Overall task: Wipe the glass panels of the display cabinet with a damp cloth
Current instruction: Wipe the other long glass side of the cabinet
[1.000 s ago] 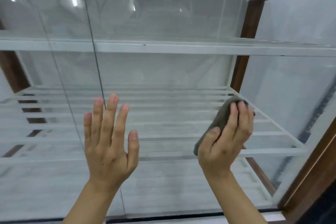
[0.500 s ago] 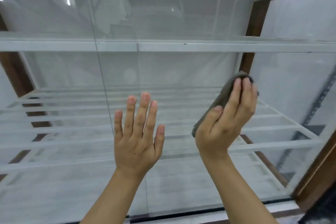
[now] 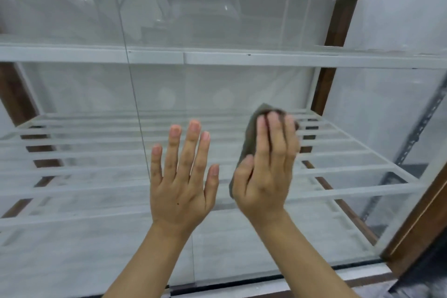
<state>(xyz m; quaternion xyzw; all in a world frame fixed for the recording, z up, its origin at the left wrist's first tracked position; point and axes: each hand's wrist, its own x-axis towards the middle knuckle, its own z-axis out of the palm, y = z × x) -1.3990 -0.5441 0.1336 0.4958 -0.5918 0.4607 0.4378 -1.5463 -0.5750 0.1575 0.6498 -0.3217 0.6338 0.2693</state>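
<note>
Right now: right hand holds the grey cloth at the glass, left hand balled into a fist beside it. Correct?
Not quite. The left hand is no fist: its fingers are straight and spread, palm toward the glass panel, as the head view shows. The right hand does hold the grey cloth at the glass.
</note>
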